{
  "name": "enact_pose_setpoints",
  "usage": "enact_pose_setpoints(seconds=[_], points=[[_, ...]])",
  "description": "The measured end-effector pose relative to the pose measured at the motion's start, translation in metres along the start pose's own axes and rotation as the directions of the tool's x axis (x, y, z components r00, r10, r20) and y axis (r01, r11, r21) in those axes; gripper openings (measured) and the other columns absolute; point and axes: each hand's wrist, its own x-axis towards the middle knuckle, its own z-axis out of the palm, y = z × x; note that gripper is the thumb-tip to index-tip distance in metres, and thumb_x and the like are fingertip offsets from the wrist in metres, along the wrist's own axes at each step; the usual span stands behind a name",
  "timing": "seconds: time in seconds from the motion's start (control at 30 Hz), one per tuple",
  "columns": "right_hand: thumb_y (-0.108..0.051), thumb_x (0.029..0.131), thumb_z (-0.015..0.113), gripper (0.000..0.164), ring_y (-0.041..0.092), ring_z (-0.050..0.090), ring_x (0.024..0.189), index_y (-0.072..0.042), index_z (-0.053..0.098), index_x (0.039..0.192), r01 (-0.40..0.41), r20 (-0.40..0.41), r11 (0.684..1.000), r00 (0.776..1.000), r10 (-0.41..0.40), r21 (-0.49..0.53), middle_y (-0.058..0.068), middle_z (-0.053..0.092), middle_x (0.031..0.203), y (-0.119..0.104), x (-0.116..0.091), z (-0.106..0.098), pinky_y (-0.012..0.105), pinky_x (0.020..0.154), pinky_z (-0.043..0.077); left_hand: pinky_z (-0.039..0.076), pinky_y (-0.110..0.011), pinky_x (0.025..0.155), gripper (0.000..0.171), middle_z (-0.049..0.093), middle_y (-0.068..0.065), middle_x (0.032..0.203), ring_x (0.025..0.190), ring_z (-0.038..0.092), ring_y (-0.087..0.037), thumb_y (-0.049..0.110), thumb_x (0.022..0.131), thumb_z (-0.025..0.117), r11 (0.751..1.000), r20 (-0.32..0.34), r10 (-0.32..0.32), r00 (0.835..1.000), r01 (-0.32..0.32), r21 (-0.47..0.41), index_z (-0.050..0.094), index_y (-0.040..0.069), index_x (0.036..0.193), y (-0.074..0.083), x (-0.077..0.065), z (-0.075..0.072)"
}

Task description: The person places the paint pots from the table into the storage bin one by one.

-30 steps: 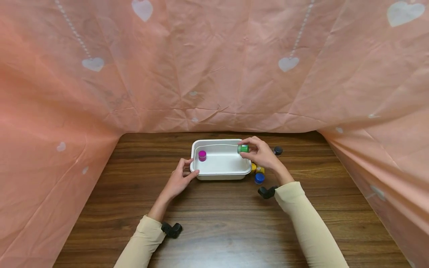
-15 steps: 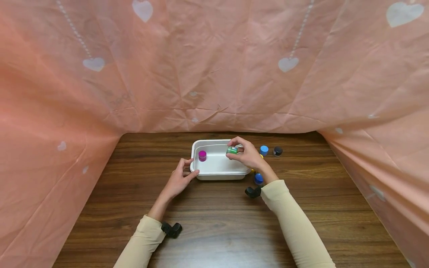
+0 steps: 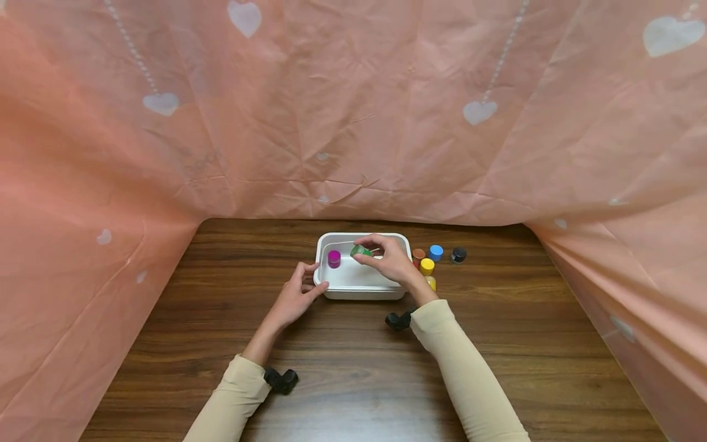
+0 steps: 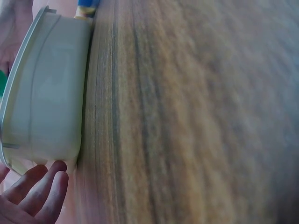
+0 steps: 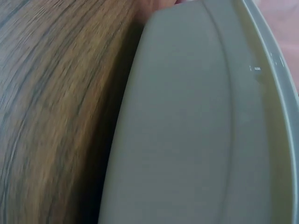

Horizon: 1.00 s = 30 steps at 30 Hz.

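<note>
My right hand (image 3: 389, 258) pinches a small green paint jar (image 3: 361, 250), tilted, above the inside of the white plastic tray (image 3: 361, 294). A paint jar with a magenta lid (image 3: 334, 259) stands inside the tray toward its left end. At that end my left hand (image 3: 295, 298) holds the tray, thumb at the front corner and fingers along the side. In the left wrist view, fingertips of the left hand (image 4: 39, 193) touch the tray's outer wall (image 4: 56, 93). The right wrist view shows mostly the tray's long side (image 5: 177, 116); the green jar is hidden there.
Right of the tray stand several more paint jars: brown (image 3: 418, 253), light blue (image 3: 436, 252), yellow (image 3: 427, 266) and black (image 3: 458, 255). The right forearm partly covers this group. A pink cloth (image 3: 353, 123) hangs behind the wooden table (image 3: 342, 368).
My right hand has carried the green jar leftward over the tray, toward the magenta one. More jars at the right have come into sight. The left hand stays where it was.
</note>
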Motion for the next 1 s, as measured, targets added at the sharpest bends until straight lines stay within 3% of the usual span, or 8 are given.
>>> enact_pose_setpoints(seconds=[0.27,0.43,0.63,0.83,1.0], points=[[-0.024,0.095,0.077,0.036,0.026,0.065,0.107,-0.005,0.071,0.125,-0.029,-0.002,0.999,1.000,0.029,0.038,0.012,0.071,0.117,-0.002,0.009,0.015,0.043,0.097,0.054,0.056,-0.048,0.098,0.044,0.049,-0.017,0.157,0.117,0.068,-0.038,0.028,0.101,0.070,1.000,0.003,0.006,1.000,-0.006,0.015,0.047,0.004,0.131,-0.002,0.000,-0.001],[-0.024,0.095,0.078,0.038,0.028,0.066,0.114,-0.005,0.070,0.127,-0.086,0.004,0.991,0.996,0.086,0.100,0.012,0.070,0.124,-0.002,0.014,0.023,0.043,0.099,0.055,0.056,-0.049,0.097,0.045,0.049,-0.017,0.157,0.117,0.068,-0.038,0.030,0.101,0.070,1.000,0.005,0.007,1.000,-0.007,0.009,0.047,0.005,0.130,-0.002,0.000,-0.001],[-0.022,0.093,0.080,0.043,0.031,0.066,0.117,-0.004,0.068,0.131,-0.090,0.016,0.988,0.996,0.088,0.129,0.010,0.069,0.130,-0.001,0.021,0.031,0.040,0.096,0.056,0.054,-0.054,0.099,0.046,0.049,-0.018,0.157,0.118,0.067,-0.041,0.031,0.100,0.071,1.000,0.008,0.006,1.000,-0.005,-0.018,0.048,0.006,0.131,-0.003,0.001,-0.001],[-0.013,0.091,0.081,0.041,0.032,0.067,0.114,-0.002,0.069,0.129,-0.101,0.053,0.987,0.994,0.095,0.124,0.012,0.071,0.123,0.001,0.025,0.038,0.033,0.090,0.055,0.056,-0.051,0.097,0.043,0.049,-0.016,0.157,0.117,0.068,-0.038,0.032,0.101,0.070,1.000,0.008,0.001,1.000,-0.001,-0.001,0.048,0.007,0.129,-0.003,0.000,-0.001],[-0.011,0.090,0.082,0.038,0.031,0.068,0.113,-0.004,0.071,0.125,-0.120,0.078,0.989,0.991,0.113,0.091,0.012,0.072,0.120,0.004,0.029,0.041,0.034,0.092,0.055,0.057,-0.048,0.096,0.041,0.049,-0.015,0.157,0.118,0.068,-0.036,0.031,0.101,0.070,1.000,0.013,0.002,1.000,-0.002,0.011,0.048,0.009,0.128,-0.002,0.000,-0.002]])
